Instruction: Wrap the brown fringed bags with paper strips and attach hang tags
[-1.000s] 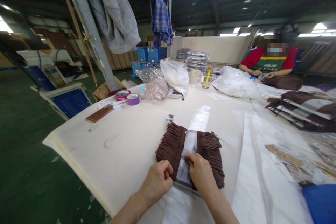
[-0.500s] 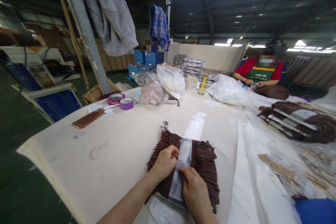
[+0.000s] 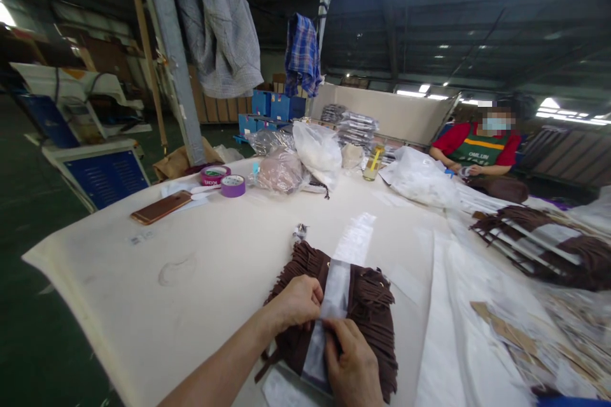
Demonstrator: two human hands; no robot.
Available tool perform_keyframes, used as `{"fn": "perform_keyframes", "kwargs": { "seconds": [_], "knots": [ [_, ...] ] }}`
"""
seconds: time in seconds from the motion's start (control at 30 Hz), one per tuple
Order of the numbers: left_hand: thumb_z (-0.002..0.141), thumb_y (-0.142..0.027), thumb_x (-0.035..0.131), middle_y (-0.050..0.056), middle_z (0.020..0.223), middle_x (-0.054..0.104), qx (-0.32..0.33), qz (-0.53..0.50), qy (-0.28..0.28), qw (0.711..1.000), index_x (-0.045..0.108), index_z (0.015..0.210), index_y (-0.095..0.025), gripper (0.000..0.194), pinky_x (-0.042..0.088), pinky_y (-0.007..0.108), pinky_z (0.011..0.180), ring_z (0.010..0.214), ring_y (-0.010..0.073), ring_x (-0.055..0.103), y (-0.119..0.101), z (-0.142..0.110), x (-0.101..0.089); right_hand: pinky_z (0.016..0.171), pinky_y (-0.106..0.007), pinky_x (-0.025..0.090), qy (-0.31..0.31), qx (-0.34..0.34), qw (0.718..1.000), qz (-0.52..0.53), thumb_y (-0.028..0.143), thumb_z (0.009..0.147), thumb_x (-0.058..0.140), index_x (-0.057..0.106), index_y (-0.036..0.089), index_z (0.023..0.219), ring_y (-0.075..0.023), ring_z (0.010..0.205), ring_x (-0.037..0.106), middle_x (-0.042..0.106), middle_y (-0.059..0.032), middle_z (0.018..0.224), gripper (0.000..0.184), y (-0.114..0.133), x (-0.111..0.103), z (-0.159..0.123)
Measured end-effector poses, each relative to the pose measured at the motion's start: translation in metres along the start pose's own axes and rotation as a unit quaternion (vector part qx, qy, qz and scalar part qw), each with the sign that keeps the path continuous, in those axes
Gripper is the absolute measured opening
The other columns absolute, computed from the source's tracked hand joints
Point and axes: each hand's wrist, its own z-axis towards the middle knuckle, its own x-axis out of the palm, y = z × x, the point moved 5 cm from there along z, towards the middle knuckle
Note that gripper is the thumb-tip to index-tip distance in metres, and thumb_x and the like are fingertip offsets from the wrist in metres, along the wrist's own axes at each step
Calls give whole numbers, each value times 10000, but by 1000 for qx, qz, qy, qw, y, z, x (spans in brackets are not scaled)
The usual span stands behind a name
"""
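Note:
A dark brown fringed bag (image 3: 372, 305) lies on the table in front of me. Lengthwise across its middle runs a translucent white strip (image 3: 354, 238), whose far end reaches past the bag onto the table. My left hand (image 3: 298, 301) is closed, its fingertips pinching the strip's left edge. Close beside it, my right hand (image 3: 352, 356) is also closed, with thumb and forefinger on the strip from the right. What lies under the fingertips is partly hidden. A small shiny metal piece (image 3: 300, 232) sits at the bag's far left corner.
On the left of the white table (image 3: 200, 305) are a phone (image 3: 161, 206) and tape rolls (image 3: 233, 186). Plastic-wrapped goods (image 3: 279, 170) lie behind. Brown fringed pieces (image 3: 548, 241) are stacked at right. A co-worker (image 3: 482, 146) in a green apron sits at the far right.
The camera view has shifted slightly. Both hands remain at the strip, with the fingertips a little lower and closer together. The bag stays in place.

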Motion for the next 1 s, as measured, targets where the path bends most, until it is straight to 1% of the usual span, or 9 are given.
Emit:
{"fn": "perform_keyframes", "kwargs": {
  "seconds": [0.23,0.3,0.43,0.53,0.67,0.77,0.87,0.93,1.0],
  "knots": [
    [482,15,447,-46,498,544,-38,-66,39,996,481,674,-125,240,297,147,289,311,89,477,1,-2,5,685,-242,465,-22,30,998,43,217,826,402,600,221,838,-155,741,601,615,-35,798,198,-10,4,-2],
    [481,22,472,-49,478,535,-41,-73,36,996,481,650,-122,223,277,138,287,298,82,465,2,-1,6,685,-262,478,-56,56,996,43,279,820,436,572,208,915,-173,740,605,616,-50,814,181,-14,3,-3],
    [459,31,483,-58,453,523,-46,-78,24,996,477,618,-125,223,225,128,279,267,66,427,3,0,5,703,-324,490,-118,111,986,34,347,812,452,448,169,1137,-183,693,576,563,-85,899,371,-18,-1,-5],
    [473,2,457,-43,418,513,-51,-80,29,995,500,594,-121,178,202,131,268,261,72,420,3,1,4,704,-328,492,-100,111,988,33,322,818,439,395,184,1208,-149,618,549,512,-101,1011,416,-17,0,-3],
    [518,-45,456,-38,370,471,-56,-89,42,994,512,551,-124,102,195,138,257,273,86,430,3,4,1,723,-329,494,-83,98,992,7,312,815,455,424,181,1186,-142,630,567,477,-125,1112,394,-22,0,-2],
    [517,-52,475,-54,334,432,-54,-91,35,994,509,552,-128,91,192,134,263,276,83,421,4,5,0,755,-330,490,-57,79,995,-12,319,809,474,455,171,1151,-167,717,590,490,-127,1102,373,-24,2,-2],
    [514,-50,493,-54,341,436,-48,-88,37,994,522,563,-119,89,192,133,271,286,78,421,5,4,1,770,-327,483,-59,80,995,-12,301,809,459,499,181,1048,-188,802,587,506,-118,1069,270,-21,-1,-2],
    [501,-37,524,-53,380,474,-46,-85,40,995,522,588,-117,118,196,135,275,289,72,419,6,4,3,746,-317,485,-59,93,994,-1,290,801,457,505,186,980,-183,782,583,512,-109,1037,212,-17,-3,-1],
    [482,-15,545,-53,412,503,-48,-79,39,995,515,610,-121,169,195,137,279,283,65,409,6,4,4,709,-307,487,-52,112,992,9,274,788,461,491,177,995,-169,718,576,517,-100,994,231,-14,-5,1]
  ]
}}
